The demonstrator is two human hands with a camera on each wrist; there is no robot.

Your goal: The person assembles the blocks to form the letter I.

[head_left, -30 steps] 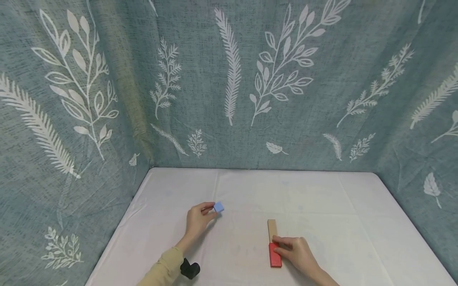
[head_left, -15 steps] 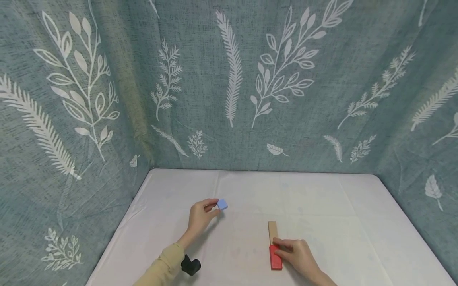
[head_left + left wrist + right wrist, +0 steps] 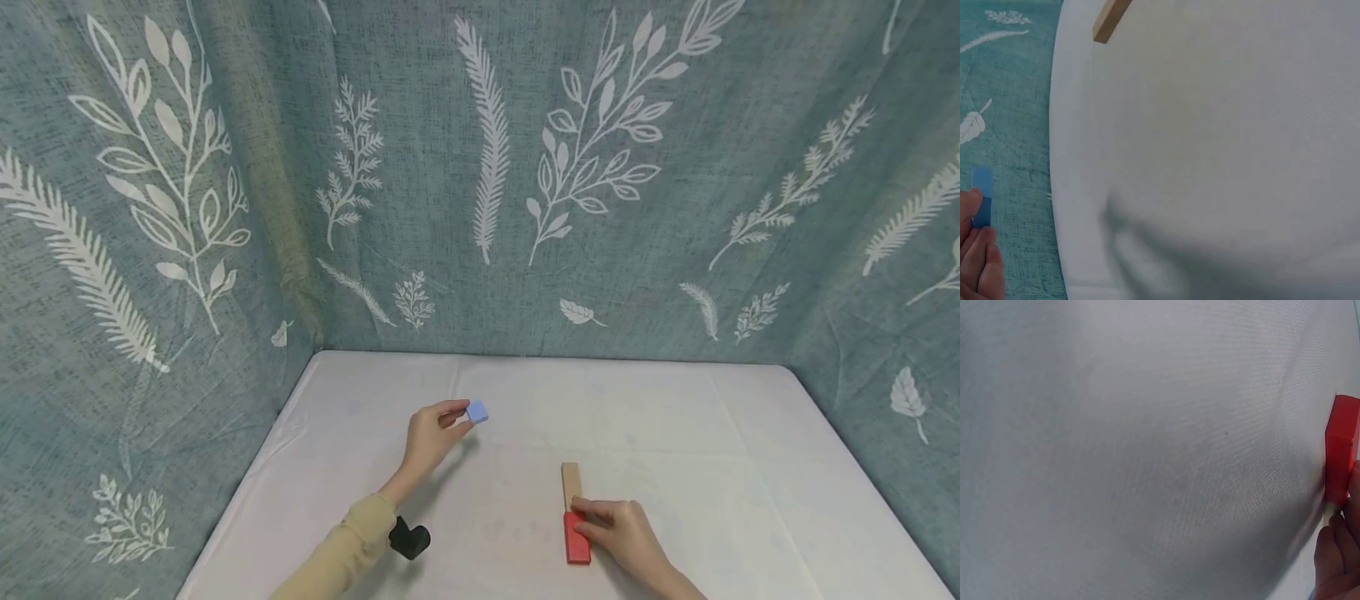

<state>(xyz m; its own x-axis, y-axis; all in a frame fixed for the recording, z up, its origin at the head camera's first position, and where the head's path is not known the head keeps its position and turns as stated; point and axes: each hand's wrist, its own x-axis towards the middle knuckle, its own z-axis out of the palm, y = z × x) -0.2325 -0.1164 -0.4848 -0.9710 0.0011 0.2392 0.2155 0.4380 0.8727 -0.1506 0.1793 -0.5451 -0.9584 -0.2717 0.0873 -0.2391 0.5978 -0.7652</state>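
Note:
Up over the left part of the table, my left hand [image 3: 431, 435] pinches a small blue block [image 3: 477, 412] between thumb and fingertips. A shadow of that hand falls on the cloth below in the left wrist view. Right of the middle, a red rectangular block [image 3: 577, 539] lies lengthwise in line with a narrower plain wooden block [image 3: 571, 483]. My right hand [image 3: 628, 533] pinches the red block near the end where the two blocks meet, and its fingers cover part of that junction. The right wrist view catches the red block [image 3: 1341, 447] at its right edge, with my fingers around its lower end.
A white cloth [image 3: 675, 433] covers the table. Green-blue curtains [image 3: 420, 208] with white leaf prints hang behind and at both sides. A black wrist device [image 3: 410, 539] sits at my left sleeve [image 3: 352, 533].
My left hand has moved away from me and a little to the right, carrying the blue block. My right hand has stayed in place on the red block.

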